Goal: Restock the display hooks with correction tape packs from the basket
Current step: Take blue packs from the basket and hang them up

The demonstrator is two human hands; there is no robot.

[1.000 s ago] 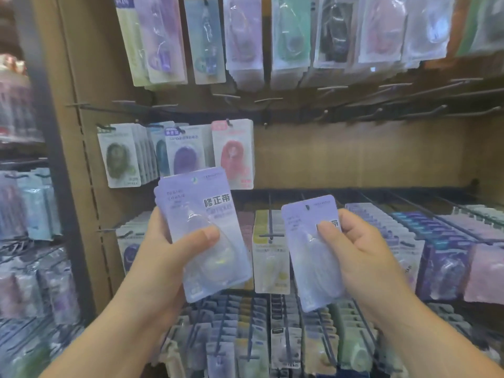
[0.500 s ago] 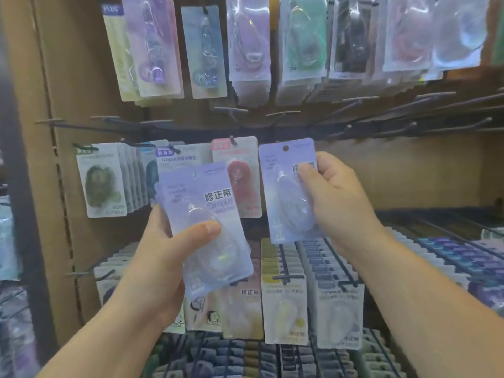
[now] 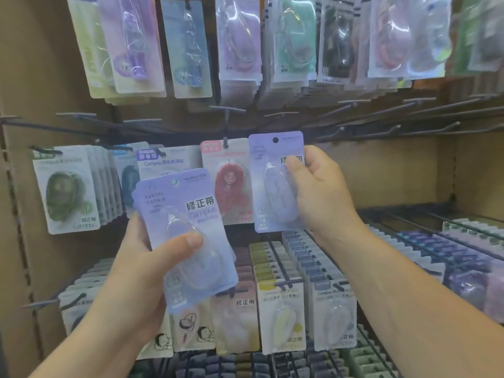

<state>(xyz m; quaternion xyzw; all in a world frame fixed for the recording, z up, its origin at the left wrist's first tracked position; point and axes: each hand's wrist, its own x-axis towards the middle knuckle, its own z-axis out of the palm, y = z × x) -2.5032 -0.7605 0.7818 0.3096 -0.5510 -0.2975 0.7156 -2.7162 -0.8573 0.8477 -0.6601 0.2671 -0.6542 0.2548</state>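
— Colour of left pack [image 3: 185, 236]?
— Lavender, paler toward the bottom; dark lettering, small green-and-white logo up top.
— And right pack [image 3: 275, 184]?
— Same lavender, with a black dot near the top edge.
— Behind those?
— On red pack [image 3: 229, 184], white card, pink header, red case. On green pack [image 3: 66, 197], white card, dark green case. Lower down, yellow pack [image 3: 282, 317], pale. Black hooks [image 3: 409, 126], tan board [image 3: 381, 173].

Lilac correction tape pack [image 3: 275, 184] upright just below black wire hooks [image 3: 425, 127], second lilac stack [image 3: 185, 236] tilted, lower left
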